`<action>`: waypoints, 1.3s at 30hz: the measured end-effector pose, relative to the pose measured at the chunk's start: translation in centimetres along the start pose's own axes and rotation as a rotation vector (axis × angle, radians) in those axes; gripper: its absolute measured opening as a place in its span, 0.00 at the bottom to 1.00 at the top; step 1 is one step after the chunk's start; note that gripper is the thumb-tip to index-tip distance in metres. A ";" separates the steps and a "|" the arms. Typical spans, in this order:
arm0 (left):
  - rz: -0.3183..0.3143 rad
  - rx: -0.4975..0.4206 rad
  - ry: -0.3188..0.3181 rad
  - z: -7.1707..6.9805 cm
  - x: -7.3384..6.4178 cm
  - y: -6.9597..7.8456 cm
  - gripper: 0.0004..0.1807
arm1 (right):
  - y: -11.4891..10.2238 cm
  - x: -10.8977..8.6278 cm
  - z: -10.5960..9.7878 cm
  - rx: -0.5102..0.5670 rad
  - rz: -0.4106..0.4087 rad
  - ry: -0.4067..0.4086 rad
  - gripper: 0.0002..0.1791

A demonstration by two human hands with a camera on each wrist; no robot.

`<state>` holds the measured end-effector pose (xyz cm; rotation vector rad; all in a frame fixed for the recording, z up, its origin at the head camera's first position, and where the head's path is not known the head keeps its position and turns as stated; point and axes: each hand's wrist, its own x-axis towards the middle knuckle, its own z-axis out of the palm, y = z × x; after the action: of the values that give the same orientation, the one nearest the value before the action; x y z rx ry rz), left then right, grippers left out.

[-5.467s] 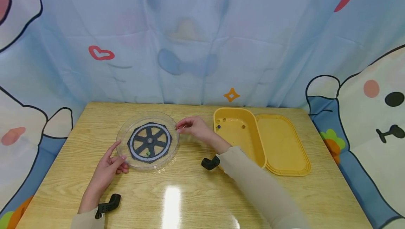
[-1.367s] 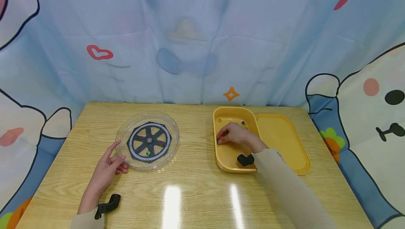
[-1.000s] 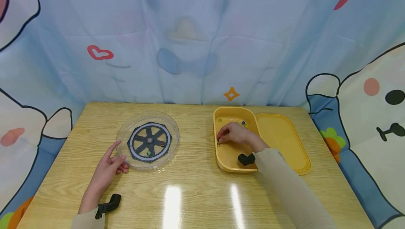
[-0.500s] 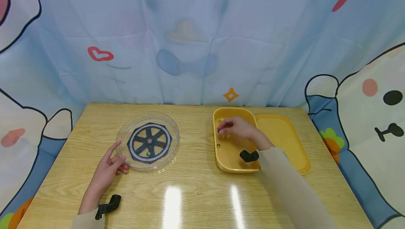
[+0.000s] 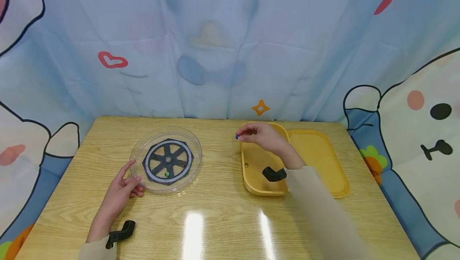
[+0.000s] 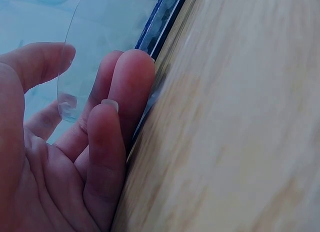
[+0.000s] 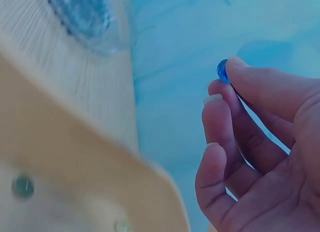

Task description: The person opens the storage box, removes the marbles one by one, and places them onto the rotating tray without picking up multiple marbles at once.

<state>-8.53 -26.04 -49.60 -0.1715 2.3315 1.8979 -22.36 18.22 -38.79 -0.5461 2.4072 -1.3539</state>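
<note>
My right hand (image 5: 264, 137) pinches a blue marble (image 5: 237, 136) between thumb and fingertips, above the far left rim of the yellow bin (image 5: 266, 193). In the right wrist view the blue marble (image 7: 223, 71) shows at the thumb tip, the other fingers loosely bent. On the left, my left hand (image 5: 120, 190) holds the near left rim of a round clear dish (image 5: 195, 172), thumb at the wall, index finger extended along it. Inside the dish lies a black spoked wheel shape with a white ring (image 5: 168, 160). A green marble (image 5: 167, 174) and a brownish marble (image 5: 183, 164) sit on it.
A green marble (image 7: 23, 186) lies in the bin, with another pale marble (image 7: 121, 226) near its wall. My right hand hides the bin's far part. The yellow lid (image 5: 320, 164) lies flat right of the bin. A printed curtain (image 5: 212, 44) hangs behind the wooden table (image 5: 215, 220).
A brownish marble has come to lie in the dish. My right hand went into the bin, took the blue marble and lifted it to the far left rim. My left hand stays put.
</note>
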 end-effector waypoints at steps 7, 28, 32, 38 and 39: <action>0.003 0.002 0.002 0.2 0.1 0.0 0.36 | -2.5 1.0 2.9 -0.013 -0.079 0.016 0.09; 0.028 0.003 0.006 0.1 -0.2 0.0 0.36 | -5.6 2.6 14.5 0.174 -0.166 0.023 0.09; 0.023 0.002 0.002 0.0 -0.1 -0.2 0.36 | -5.4 2.7 15.6 0.188 -0.158 0.017 0.08; 0.012 0.007 0.003 0.0 0.0 -0.1 0.36 | -5.3 2.8 15.7 0.195 -0.147 0.030 0.08; 0.011 0.007 0.004 0.0 0.0 -0.1 0.36 | -5.3 2.8 15.7 0.194 -0.146 0.031 0.09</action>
<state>-8.54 -26.09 -49.67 -0.1612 2.3463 1.8957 -16.81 2.79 -42.31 -0.6624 2.2638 -1.6460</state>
